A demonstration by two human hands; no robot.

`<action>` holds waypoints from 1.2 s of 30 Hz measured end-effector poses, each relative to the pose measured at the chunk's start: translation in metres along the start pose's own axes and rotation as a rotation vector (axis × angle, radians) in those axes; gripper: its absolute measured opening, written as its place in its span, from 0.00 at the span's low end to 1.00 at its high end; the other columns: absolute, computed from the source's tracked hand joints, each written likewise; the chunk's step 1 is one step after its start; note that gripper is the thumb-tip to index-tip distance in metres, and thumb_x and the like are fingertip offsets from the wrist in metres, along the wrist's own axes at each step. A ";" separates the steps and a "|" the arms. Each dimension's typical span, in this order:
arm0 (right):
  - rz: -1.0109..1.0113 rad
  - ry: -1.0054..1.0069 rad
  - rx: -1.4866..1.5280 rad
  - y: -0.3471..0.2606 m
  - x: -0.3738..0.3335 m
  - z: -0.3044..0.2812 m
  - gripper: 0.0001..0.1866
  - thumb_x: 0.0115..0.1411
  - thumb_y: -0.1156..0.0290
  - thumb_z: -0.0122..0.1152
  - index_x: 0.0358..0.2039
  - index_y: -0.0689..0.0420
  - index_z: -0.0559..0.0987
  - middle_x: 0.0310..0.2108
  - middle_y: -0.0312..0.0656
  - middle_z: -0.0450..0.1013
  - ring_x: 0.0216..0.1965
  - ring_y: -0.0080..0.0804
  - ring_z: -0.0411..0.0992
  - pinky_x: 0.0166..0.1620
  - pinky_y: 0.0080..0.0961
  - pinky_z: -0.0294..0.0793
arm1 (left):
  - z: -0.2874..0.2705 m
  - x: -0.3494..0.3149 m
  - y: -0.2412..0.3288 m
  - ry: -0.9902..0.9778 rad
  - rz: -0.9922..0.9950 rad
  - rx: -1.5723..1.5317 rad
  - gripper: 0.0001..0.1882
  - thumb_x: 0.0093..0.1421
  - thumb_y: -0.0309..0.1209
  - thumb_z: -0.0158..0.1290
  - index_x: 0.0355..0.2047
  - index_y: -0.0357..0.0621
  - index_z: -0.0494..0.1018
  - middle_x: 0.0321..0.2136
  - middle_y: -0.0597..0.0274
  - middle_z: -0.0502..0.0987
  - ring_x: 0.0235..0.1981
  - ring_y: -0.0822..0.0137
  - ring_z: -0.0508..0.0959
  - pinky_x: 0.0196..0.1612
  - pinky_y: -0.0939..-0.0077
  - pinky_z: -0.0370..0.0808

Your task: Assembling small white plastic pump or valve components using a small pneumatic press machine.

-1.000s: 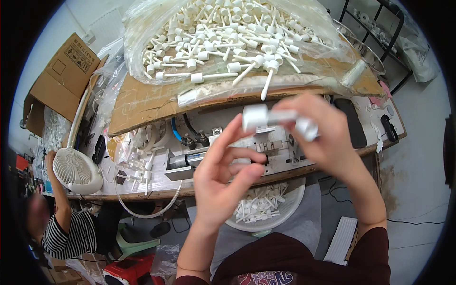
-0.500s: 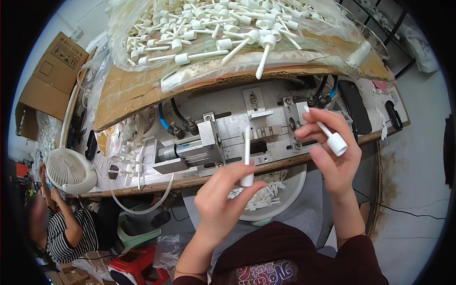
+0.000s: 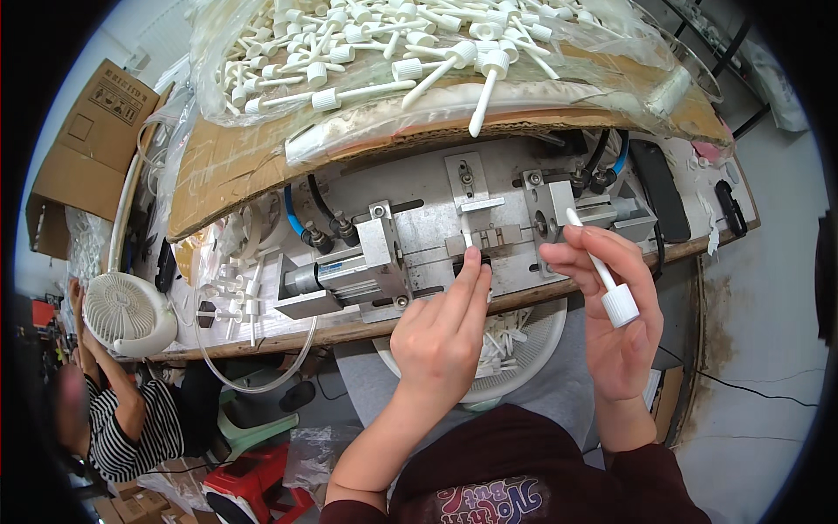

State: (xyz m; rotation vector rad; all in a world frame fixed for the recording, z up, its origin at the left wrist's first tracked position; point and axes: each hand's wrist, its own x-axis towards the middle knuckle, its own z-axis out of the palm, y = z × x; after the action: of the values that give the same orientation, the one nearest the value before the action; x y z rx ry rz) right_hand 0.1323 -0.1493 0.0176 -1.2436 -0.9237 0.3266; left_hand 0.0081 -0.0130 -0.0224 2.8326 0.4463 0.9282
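Note:
My left hand [image 3: 445, 327] reaches to the small metal holder [image 3: 502, 236] in the middle of the machine, its index and middle fingers pressed together. Just past the fingertips shows the stem [image 3: 467, 230] of a white screw cap; the fingers hide the rest of it. The thumb cannot be seen. Closed around the stem of another white ribbed screw cap [image 3: 621, 306], my right hand [image 3: 615, 349] stays off to the right of the holder. That cap points down toward me, its stem up and to the left.
Metal clamp blocks with cylinders [image 3: 381, 253] flank the holder. Above, a cardboard sheet [image 3: 209, 188] bears a heap of white stemmed caps [image 3: 332, 52]. A white basket [image 3: 546, 354] with pieces lies below the bench edge. Left are a fan [image 3: 131, 314] and a person [image 3: 144, 428]; right, a black phone-like slab [image 3: 659, 192].
My left hand has moved forward from above the bench edge to the metal holder with its white cap. My right hand has lowered slightly, still holding the other cap.

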 end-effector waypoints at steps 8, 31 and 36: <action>-0.120 0.033 0.115 0.007 -0.003 0.005 0.29 0.65 0.59 0.62 0.57 0.68 0.69 0.61 0.61 0.63 0.58 0.51 0.73 0.59 0.40 0.74 | -0.005 0.004 0.003 -0.016 -0.035 -0.003 0.19 0.45 0.28 0.68 0.41 0.45 0.83 0.46 0.67 0.83 0.24 0.74 0.79 0.25 0.80 0.67; -0.272 0.023 -0.444 0.000 -0.029 0.007 0.23 0.45 0.76 0.80 0.41 0.60 0.78 0.54 0.53 0.69 0.40 0.31 0.79 0.46 0.25 0.79 | -0.105 0.003 0.063 0.048 0.139 -2.056 0.41 0.75 0.53 0.28 0.44 0.19 0.77 0.39 0.24 0.79 0.40 0.42 0.85 0.45 0.55 0.81; -0.266 0.051 -0.428 0.006 -0.030 0.009 0.21 0.45 0.76 0.80 0.39 0.61 0.80 0.53 0.53 0.70 0.39 0.31 0.78 0.43 0.24 0.80 | -0.110 -0.007 0.013 -0.076 0.340 -1.628 0.27 0.75 0.42 0.41 0.40 0.29 0.80 0.38 0.37 0.83 0.39 0.48 0.86 0.53 0.49 0.77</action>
State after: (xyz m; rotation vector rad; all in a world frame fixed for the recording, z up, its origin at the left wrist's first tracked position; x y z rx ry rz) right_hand 0.1091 -0.1617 -0.0001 -1.4862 -1.1363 -0.1214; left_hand -0.0593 -0.0240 0.0648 1.3874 -0.5988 0.6549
